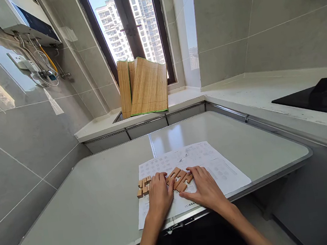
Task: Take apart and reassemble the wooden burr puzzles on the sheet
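Sheet (229, 170), printed, lies flat on the pale bench (110, 200), near its front edge. Flat wooden pieces (180, 179), notched, grouped on the sheet around its middle. My left hand (160, 196) is at their left side, fingertips touching; my right hand (206, 189) at their right, thumb at the near corner, index at the far side. Grip of each: thumb and fingers apart; whether either clamps a piece, I cannot tell. Small wooden blocks (144, 186) at the sheet's left edge, just beside my left hand. Woven mats (148, 86) stand beyond the sheet, by the window (132, 27).
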`<state>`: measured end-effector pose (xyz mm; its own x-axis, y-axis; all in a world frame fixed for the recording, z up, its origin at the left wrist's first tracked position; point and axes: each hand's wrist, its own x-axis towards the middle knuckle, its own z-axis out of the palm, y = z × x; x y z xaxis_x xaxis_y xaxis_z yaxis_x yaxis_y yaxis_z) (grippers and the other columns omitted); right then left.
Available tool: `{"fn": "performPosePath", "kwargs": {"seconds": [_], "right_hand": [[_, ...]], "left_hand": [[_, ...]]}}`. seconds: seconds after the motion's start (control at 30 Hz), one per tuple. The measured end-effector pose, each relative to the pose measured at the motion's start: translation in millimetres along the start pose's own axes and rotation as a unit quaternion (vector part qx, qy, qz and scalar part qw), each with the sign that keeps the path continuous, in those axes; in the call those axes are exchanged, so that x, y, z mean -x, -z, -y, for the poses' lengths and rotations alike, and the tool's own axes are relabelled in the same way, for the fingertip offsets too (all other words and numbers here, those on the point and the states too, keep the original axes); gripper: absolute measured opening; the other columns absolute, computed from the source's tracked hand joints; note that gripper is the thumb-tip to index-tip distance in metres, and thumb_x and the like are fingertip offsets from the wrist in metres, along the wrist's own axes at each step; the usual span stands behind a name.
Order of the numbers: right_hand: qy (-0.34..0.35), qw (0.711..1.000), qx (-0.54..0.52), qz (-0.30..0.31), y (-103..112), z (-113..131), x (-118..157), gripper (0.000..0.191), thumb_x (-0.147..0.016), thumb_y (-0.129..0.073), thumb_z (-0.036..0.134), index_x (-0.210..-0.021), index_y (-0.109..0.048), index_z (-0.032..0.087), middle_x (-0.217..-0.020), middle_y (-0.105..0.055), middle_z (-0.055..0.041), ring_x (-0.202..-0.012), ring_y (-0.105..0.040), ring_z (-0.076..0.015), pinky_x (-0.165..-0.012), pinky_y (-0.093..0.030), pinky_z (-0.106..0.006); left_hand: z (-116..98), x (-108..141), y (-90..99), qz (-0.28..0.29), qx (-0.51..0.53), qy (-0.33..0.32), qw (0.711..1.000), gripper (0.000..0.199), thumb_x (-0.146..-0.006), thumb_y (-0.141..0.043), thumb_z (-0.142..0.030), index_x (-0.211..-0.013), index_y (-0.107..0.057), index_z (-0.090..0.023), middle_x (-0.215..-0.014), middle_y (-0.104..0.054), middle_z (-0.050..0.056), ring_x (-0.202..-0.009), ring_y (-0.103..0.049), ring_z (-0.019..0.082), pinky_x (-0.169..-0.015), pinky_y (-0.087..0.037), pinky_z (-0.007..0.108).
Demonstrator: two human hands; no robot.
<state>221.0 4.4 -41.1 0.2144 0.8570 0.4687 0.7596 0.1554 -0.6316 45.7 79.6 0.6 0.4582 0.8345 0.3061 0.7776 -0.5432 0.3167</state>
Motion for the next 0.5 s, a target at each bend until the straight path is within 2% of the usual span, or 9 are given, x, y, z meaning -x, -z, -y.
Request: {"fn": "performPosePath", "kwargs": {"seconds": [0.27,0.37,0.5], "right_hand": [[-0.011,1.000,-0.001,-0.026,3,1,1,0.060,-0.070,-0.077,0.033,-0.123,-0.050,0.022,-0.116,-0.061,-0.0100,-0.110,-0.057,-0.0330,-0.094,-0.053,-0.049],[-0.012,0.999,-0.030,-0.027,8,3,1,0.061,-0.071,-0.076,0.031,-0.124,-0.049,0.023,-0.119,-0.059,-0.0094,-0.112,-0.057,-0.0324,-0.095,-0.053,-0.049],[-0.016,0.997,-0.079,-0.018,15,8,1,0.059,-0.074,-0.074,0.029,-0.126,-0.046,0.026,-0.122,-0.056,-0.0080,-0.115,-0.057,-0.0297,-0.097,-0.053,-0.047]], "left_hand": [[7,-9,-2.5,0.024,0.025,0.017,0.999,0.027,-0.097,-0.048,-0.039,-0.099,-0.064,-0.017,-0.099,-0.069,0.012,-0.095,-0.063,0.030,-0.080,-0.044,0.039],[9,-13,-3.4,0.030,0.038,0.017,0.999,0.027,-0.093,-0.052,-0.043,-0.088,-0.064,-0.019,-0.090,-0.068,0.010,-0.089,-0.063,0.029,-0.074,-0.043,0.037],[6,-14,-1.7,0.021,0.064,0.008,0.998,0.027,-0.093,-0.051,-0.043,-0.079,-0.059,-0.021,-0.089,-0.066,0.008,-0.086,-0.062,0.027,-0.074,-0.044,0.036]]}}
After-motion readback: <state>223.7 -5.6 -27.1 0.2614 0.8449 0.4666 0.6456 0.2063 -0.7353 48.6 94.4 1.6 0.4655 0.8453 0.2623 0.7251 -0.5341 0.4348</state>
